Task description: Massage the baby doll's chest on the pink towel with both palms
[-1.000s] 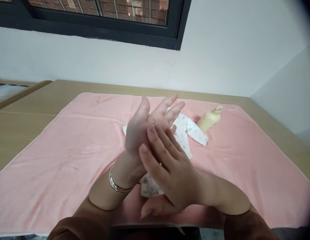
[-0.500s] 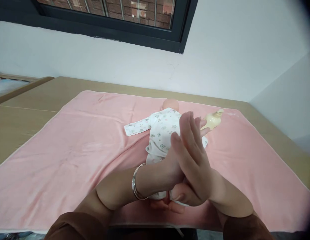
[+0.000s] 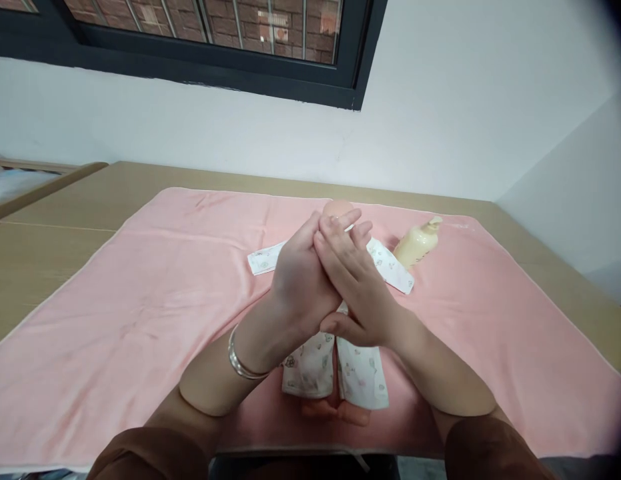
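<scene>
My left hand (image 3: 303, 280), with a silver bangle (image 3: 243, 360) on its wrist, is turned palm up with its fingers stretched out. Across that palm lies my right hand (image 3: 367, 293), its fingers straight and pressed against the left hand. Neither hand holds an object. Below them a baby doll (image 3: 313, 370) lies on its front or back, which I cannot tell, in white printed clothes. My hands cover its torso; the head, sleeves, trouser legs and feet show. A pale yellow pump bottle (image 3: 417, 243) lies tilted beside the doll's right-hand sleeve.
A pink blanket (image 3: 155, 320) with some creases covers much of the wooden table (image 3: 55, 243). Behind it rises a white wall (image 3: 430, 133) with a dark-framed window (image 3: 215, 57). A wooden rail (image 3: 50, 190) stands at the far left.
My hands have shifted left and turned, from upright palms pressed together to the right hand lying across the left palm. The doll and bottle stay where they were.
</scene>
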`<state>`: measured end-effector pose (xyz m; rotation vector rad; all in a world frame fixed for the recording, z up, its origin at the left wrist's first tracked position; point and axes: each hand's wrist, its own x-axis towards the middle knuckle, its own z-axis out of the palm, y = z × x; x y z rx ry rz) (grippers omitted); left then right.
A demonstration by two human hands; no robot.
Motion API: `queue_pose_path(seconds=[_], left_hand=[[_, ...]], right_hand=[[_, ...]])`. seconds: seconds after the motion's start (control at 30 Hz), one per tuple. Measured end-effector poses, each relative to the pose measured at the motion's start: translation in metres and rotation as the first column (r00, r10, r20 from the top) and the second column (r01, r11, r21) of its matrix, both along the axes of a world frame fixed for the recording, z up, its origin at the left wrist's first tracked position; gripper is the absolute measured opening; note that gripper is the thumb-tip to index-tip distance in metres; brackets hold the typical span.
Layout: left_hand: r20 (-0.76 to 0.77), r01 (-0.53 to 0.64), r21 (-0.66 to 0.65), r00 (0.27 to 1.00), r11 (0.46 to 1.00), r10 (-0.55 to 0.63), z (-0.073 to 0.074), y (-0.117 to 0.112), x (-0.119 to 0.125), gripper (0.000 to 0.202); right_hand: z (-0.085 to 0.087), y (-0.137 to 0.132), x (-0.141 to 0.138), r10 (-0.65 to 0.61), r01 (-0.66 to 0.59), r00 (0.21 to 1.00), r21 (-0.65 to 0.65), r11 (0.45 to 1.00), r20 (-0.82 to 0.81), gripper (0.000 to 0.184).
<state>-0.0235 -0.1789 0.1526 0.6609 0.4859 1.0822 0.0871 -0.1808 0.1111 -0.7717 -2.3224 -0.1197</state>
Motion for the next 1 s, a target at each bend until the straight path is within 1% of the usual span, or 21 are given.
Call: queue_pose_path(seconds=[0.07, 0.1, 0.17, 0.27, 0.37, 0.47, 0.53, 0.63, 0.7, 0.73, 0.83, 0.9, 0.97, 1.0], left_hand=[[0.075, 0.069, -0.012, 0.995, 0.998, -0.068, 0.007, 0.003, 0.000, 0.057], [0.113, 0.107, -0.004, 0.988, 0.994, -0.106, 0.007, 0.000, 0.004, 0.057], [0.144, 0.176, 0.038, 0.973, 0.984, -0.179, 0.002, -0.008, 0.015, 0.056], [0.137, 0.273, 0.074, 0.950, 0.959, -0.280, -0.009, -0.017, 0.024, 0.056], [0.132, 0.361, 0.071, 0.921, 0.930, -0.368, -0.010, -0.017, 0.017, 0.062], [0.142, 0.428, 0.093, 0.888, 0.899, -0.438, -0.001, -0.016, 0.001, 0.067], [0.149, 0.454, 0.127, 0.870, 0.882, -0.470, 0.007, -0.020, -0.008, 0.068], [0.158, 0.451, 0.175, 0.864, 0.875, -0.478, 0.012, -0.029, -0.012, 0.065], [0.154, 0.440, 0.169, 0.872, 0.882, -0.464, 0.011, -0.032, -0.008, 0.063], [0.149, 0.431, 0.150, 0.880, 0.890, -0.451, 0.009, -0.031, -0.005, 0.063], [0.147, 0.342, 0.058, 0.926, 0.938, -0.347, 0.003, -0.021, 0.003, 0.063], [0.123, 0.311, 0.006, 0.943, 0.950, -0.309, -0.001, -0.009, 0.004, 0.063], [0.071, 0.280, 0.004, 0.957, 0.960, -0.280, -0.002, 0.005, 0.002, 0.063], [0.048, 0.249, 0.027, 0.967, 0.968, -0.250, -0.003, 0.012, 0.001, 0.064]], right_hand=[[0.004, 0.009, 0.009, -0.064, 0.063, 0.998, -0.027, 0.998, -0.016, 0.081], [0.005, 0.012, 0.014, -0.114, 0.113, 0.993, -0.037, 0.993, -0.032, 0.077], [0.009, 0.015, 0.022, -0.211, 0.207, 0.974, -0.053, 0.977, -0.079, 0.071], [0.012, 0.014, 0.027, -0.283, 0.278, 0.950, -0.055, 0.959, -0.131, 0.067], [0.011, 0.009, 0.027, -0.273, 0.276, 0.946, -0.010, 0.961, -0.176, 0.067], [0.010, 0.006, 0.030, -0.194, 0.210, 0.957, 0.053, 0.976, -0.217, 0.067], [0.010, 0.004, 0.034, -0.178, 0.199, 0.958, 0.075, 0.977, -0.223, 0.066], [0.014, -0.002, 0.034, -0.247, 0.269, 0.942, 0.069, 0.961, -0.229, 0.066], [0.016, -0.009, 0.027, -0.268, 0.290, 0.935, 0.064, 0.955, -0.235, 0.068], [0.016, -0.013, 0.022, -0.256, 0.278, 0.938, 0.066, 0.958, -0.232, 0.070], [0.011, -0.027, 0.002, -0.164, 0.177, 0.971, 0.067, 0.982, -0.172, 0.082], [0.003, -0.032, -0.011, -0.082, 0.090, 0.990, 0.066, 0.994, -0.117, 0.094], [-0.006, -0.030, -0.020, -0.033, 0.041, 0.996, 0.087, 0.995, -0.087, 0.099], [-0.010, -0.026, -0.022, -0.018, 0.026, 0.997, 0.096, 0.995, -0.079, 0.095]])
